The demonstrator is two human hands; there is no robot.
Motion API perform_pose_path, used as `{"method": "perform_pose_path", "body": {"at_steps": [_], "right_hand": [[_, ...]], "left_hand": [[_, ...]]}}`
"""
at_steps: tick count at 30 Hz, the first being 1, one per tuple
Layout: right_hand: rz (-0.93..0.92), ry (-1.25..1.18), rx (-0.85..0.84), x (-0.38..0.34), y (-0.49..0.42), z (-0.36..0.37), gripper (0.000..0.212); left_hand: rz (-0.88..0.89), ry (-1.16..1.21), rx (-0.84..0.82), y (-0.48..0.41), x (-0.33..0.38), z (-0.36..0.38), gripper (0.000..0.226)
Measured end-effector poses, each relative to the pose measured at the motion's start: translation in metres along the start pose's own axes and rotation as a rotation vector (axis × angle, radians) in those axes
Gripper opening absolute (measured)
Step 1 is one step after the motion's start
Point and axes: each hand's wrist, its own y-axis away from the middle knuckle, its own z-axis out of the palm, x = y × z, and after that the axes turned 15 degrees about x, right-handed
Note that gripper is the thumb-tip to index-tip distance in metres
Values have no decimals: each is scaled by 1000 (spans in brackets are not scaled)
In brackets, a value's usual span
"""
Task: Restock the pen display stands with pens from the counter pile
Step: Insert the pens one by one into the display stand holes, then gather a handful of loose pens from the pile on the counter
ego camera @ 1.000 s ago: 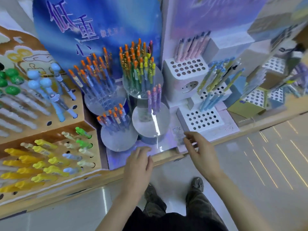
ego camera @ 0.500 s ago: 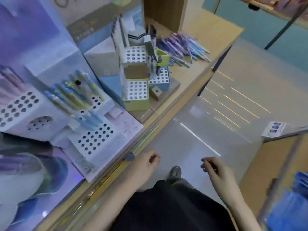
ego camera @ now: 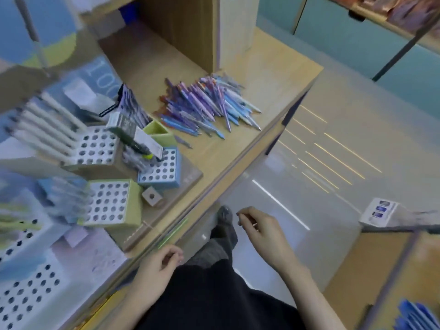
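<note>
A loose pile of purple and blue pens point(ego camera: 207, 106) lies on the wooden counter point(ego camera: 269, 75) at the far end. Nearer me stand display stands with hole grids: a green one point(ego camera: 109, 202), a blue one point(ego camera: 162, 170) and a white one point(ego camera: 95, 145) with pale pens leaning out of it. My left hand point(ego camera: 158, 264) hangs by the counter's front edge, fingers loosely curled, holding nothing. Out over the floor my right hand point(ego camera: 259, 228) is likewise loosely curled and empty. Both hands are well short of the pile.
A large white perforated stand point(ego camera: 26, 291) fills the lower left. A small wooden cube point(ego camera: 152, 197) sits by the blue stand. A wooden divider point(ego camera: 190, 29) rises behind the pile. Another counter point(ego camera: 381, 258) with a small white box point(ego camera: 378, 214) stands to my right across the shiny floor.
The view has swung right along the counter, from the round pen holders to the pen pile. Both hands have come off the counter edge and hang lower, still empty.
</note>
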Motion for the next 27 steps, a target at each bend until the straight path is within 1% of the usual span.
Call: {"method": "perform_pose_path", "body": {"at_steps": [2,5,9,13,16,19,22,25,27], "right_hand": [[-19,25,-33,3,-36,-8,18],[-10,79,-55,10,-80,-27,17],[13,142,-65,25,-129,-61,18],[17,179,-91,36,-178,-91,18],[-63,218,-162,39,-224,-97,17],[-119,278,-197,39,-277,-90,14],[-177,356,-228,36,-329,-77,21],[-268,492,-353,33,-367,-59,32],[-313,567,-449,33,-378,-48,32]], "left_hand": [[-11,17,13,-30,22,12,26],[51,12,7,-78,69,30,28],[134,38,-11,-138,145,53,24],[170,94,59,-181,210,67,24],[116,132,109,-204,231,80,22],[13,153,188,-219,237,96,20],[-122,177,292,-228,243,114,18],[-218,183,389,-238,250,131,9],[-268,190,466,-243,254,138,9]]}}
